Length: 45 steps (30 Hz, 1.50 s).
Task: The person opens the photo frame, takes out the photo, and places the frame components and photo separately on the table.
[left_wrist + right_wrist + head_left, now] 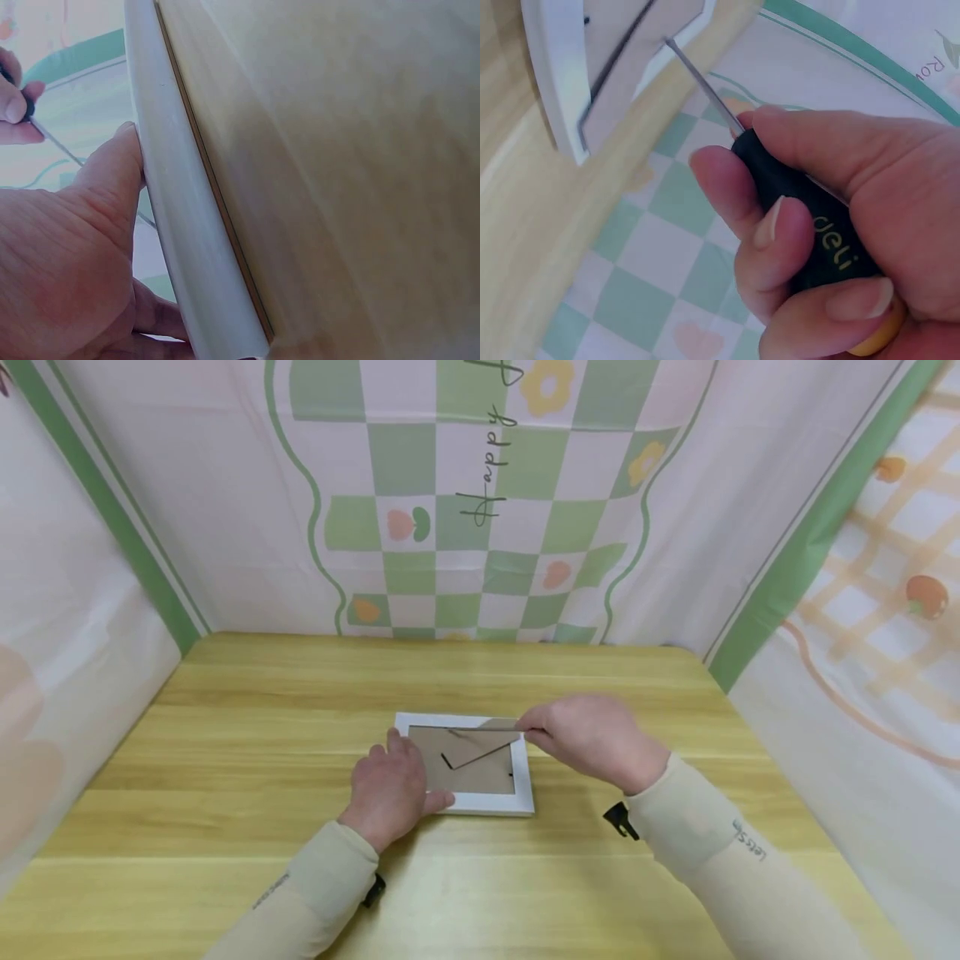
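Note:
A white picture frame (523,789) lies back side up on the table, its brown backing board (480,781) showing inside the border. My left hand (388,789) holds the frame's left end, thumb at the near edge and fingers toward the far left corner. In the left wrist view the thumb (112,169) presses along the white outer edge. My right hand (592,737), beyond the frame's right end, grips a screwdriver (795,202) with a dark handle and yellow end. Its thin shaft (487,730) reaches left across the backing, the tip close over the board.
The wooden table (262,710) extends around the frame on all sides. Behind it hangs a cloth (465,460) with green checks and printed fruit. More printed cloth (892,610) borders the right side, and a pale one (75,610) the left.

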{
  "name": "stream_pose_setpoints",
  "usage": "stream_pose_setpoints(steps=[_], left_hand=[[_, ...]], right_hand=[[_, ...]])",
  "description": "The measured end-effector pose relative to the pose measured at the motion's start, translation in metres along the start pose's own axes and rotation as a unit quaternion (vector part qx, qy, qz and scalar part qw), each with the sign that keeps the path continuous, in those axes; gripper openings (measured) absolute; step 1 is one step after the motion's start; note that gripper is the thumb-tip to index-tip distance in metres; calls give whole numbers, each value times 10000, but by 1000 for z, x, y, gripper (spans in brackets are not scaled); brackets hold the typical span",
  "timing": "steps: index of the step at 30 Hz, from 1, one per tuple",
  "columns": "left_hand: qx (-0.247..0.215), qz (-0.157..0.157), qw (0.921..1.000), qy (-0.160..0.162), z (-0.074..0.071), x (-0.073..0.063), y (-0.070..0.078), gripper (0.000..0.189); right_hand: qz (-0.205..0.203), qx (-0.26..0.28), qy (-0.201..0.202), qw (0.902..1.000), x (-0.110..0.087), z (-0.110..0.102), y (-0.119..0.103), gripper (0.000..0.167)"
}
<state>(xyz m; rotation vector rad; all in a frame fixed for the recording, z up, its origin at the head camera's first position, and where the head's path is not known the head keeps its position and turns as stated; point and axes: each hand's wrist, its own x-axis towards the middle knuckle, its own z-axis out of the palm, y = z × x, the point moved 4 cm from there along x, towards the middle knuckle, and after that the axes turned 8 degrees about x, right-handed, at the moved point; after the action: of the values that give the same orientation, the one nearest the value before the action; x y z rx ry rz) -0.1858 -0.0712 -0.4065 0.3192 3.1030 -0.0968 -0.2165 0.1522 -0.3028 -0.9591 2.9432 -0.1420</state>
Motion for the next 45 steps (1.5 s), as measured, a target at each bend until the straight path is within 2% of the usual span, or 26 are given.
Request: stream_pose_setpoints(steps=[6, 13, 20, 25, 29, 33, 39, 45], left_hand=[[-24, -5, 10000, 58, -2, 0, 0, 106], [-121, -50, 9999, 109, -2, -1, 0, 104], [-104, -82, 9998, 175, -2, -1, 0, 104], [-138, -103, 9997, 146, -4, -2, 1, 103], [-140, -97, 9996, 214, -6, -3, 2, 102], [-115, -81, 9996, 242, -6, -4, 3, 101], [-168, -94, 9997, 137, -6, -5, 4, 102], [-150, -81, 9997, 161, -7, -5, 5, 102]], right_hand=[[247, 65, 27, 9997, 1, 2, 0, 22], [113, 220, 9, 9997, 3, -1, 0, 21], [-237, 114, 5, 9997, 11, -10, -6, 18], [-204, 3, -179, 9996, 19, -18, -8, 24], [-170, -30, -455, 9988, 28, -23, -6, 20], [-70, 35, -952, 9954, 39, -27, 0, 23], [107, 570, -1679, 9841, 50, -32, 7, 24], [264, 819, -2066, 9746, 60, -35, 14, 23]])
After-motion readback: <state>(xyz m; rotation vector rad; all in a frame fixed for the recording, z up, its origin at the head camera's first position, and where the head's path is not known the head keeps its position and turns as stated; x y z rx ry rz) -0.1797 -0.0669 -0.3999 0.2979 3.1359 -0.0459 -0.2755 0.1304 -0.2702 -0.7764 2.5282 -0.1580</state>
